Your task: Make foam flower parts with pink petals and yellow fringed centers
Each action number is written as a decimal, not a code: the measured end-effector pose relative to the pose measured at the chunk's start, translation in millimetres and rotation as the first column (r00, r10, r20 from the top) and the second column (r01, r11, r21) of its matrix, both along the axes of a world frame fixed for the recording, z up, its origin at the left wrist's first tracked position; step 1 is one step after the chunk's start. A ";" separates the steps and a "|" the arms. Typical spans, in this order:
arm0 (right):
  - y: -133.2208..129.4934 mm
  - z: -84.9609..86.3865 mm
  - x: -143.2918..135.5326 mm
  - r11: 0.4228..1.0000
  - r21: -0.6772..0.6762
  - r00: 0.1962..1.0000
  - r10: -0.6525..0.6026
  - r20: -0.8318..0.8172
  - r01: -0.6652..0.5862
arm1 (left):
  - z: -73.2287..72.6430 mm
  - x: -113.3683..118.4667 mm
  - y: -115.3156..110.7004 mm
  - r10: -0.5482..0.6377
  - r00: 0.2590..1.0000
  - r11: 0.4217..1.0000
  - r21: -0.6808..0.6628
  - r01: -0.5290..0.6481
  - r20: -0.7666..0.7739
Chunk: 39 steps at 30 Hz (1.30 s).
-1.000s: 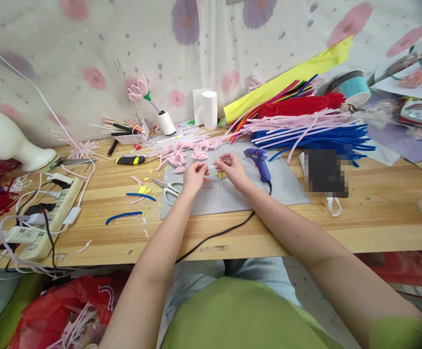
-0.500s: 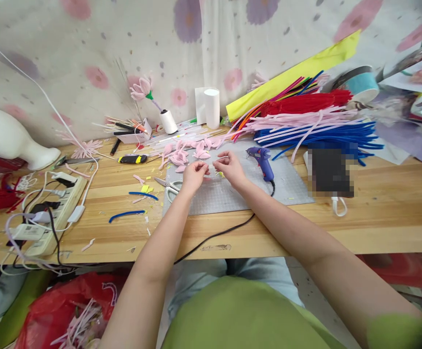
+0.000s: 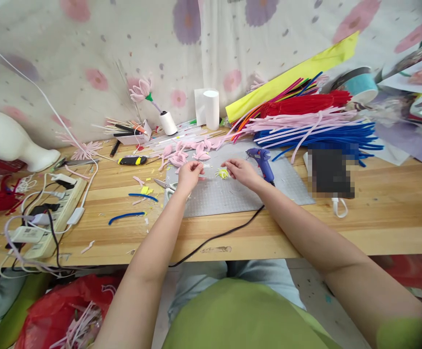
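My left hand (image 3: 192,175) is closed in a pinch over the left part of the grey cutting mat (image 3: 211,203). Thin white strands (image 3: 206,166) stick out from its fingertips. My right hand (image 3: 243,172) hovers with bent fingers drawn together; anything between its fingertips is too small to make out. Just left of those fingertips lies a small bunch of yellow-tipped stamens (image 3: 221,173) on the mat. Pink pipe-cleaner petals (image 3: 201,153) are heaped behind my hands. Scissors (image 3: 166,185) lie partly hidden beside my left wrist, and a blue glue gun (image 3: 264,162) rests right of my right hand.
Bundles of blue (image 3: 316,135) and red pipe cleaners (image 3: 305,103) lie at the back right. A power strip (image 3: 56,218) with tangled cables sits at the left. The glue gun's black cord (image 3: 218,236) crosses the front of the table. A yellow-black cutter (image 3: 133,160) lies left of the petals.
My hands have moved apart, the right one to the right and the left one slightly left. The yellow-tipped stamens between them now show more fully, as do the white strands at my left fingertips.
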State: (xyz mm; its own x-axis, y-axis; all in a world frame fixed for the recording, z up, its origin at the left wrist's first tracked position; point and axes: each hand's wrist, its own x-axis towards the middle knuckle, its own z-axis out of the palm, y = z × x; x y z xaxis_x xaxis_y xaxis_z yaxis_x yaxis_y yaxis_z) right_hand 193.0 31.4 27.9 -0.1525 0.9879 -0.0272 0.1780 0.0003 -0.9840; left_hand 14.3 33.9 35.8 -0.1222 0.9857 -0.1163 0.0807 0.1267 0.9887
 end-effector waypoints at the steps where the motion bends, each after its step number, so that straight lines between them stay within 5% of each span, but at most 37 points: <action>1: -2.5 0.6 5.7 0.999 -0.010 0.999 0.031 0.023 -0.031 | -0.6 -0.7 1.5 0.003 1.000 1.000 -0.002 -0.003 0.001; 5: -17.2 8.7 32.4 0.984 -0.076 0.987 0.160 -0.027 -0.161 | -2.2 1.5 6.2 0.006 1.000 1.000 -0.023 -0.005 0.018; 10: -37.8 24.6 78.2 0.971 -0.079 0.967 0.234 0.099 -0.226 | -3.2 7.5 6.1 -0.021 0.999 0.999 -0.038 0.022 0.028; 13: -41.4 27.1 107.8 0.992 -0.058 0.980 0.122 0.157 -0.114 | -3.5 8.9 6.7 -0.028 0.999 0.999 -0.045 0.029 0.032; 18: -22.7 4.9 137.0 0.944 0.022 0.913 -0.323 0.250 0.329 | -1.0 10.5 11.2 -0.035 0.999 0.998 -0.041 0.037 0.037; 21: -7.2 -14.6 140.1 0.907 0.148 0.906 -0.411 0.102 0.395 | 2.5 11.2 12.8 -0.038 0.998 0.998 -0.049 0.040 0.043; 25: -1.9 -27.6 131.2 0.946 0.149 0.957 -0.277 -0.088 0.288 | 4.3 12.2 11.9 -0.042 0.998 0.998 -0.048 0.044 0.054; 29: -8.0 -28.2 111.2 0.963 0.115 0.964 -0.254 0.079 0.244 | -0.9 16.6 11.1 -0.054 0.997 0.998 -0.040 0.056 0.046; 34: -4.0 -26.5 93.5 0.924 0.100 0.861 -0.379 0.338 0.368 | -3.8 20.7 14.2 -0.204 0.976 0.979 -0.018 0.203 -0.079; 39: -1.2 -14.2 88.1 0.978 0.045 0.978 -0.204 -0.046 0.206 | 4.1 15.3 20.2 -0.268 0.930 0.961 -0.001 0.277 -0.252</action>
State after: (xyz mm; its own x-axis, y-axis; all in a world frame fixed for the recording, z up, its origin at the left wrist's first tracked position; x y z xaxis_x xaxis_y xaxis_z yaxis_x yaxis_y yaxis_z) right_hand 281.1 30.2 13.7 0.0530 0.9983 0.0242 0.1387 0.0166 -0.9902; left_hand 29.6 54.1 39.9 0.1312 0.9879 -0.0825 0.3495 0.0317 0.9364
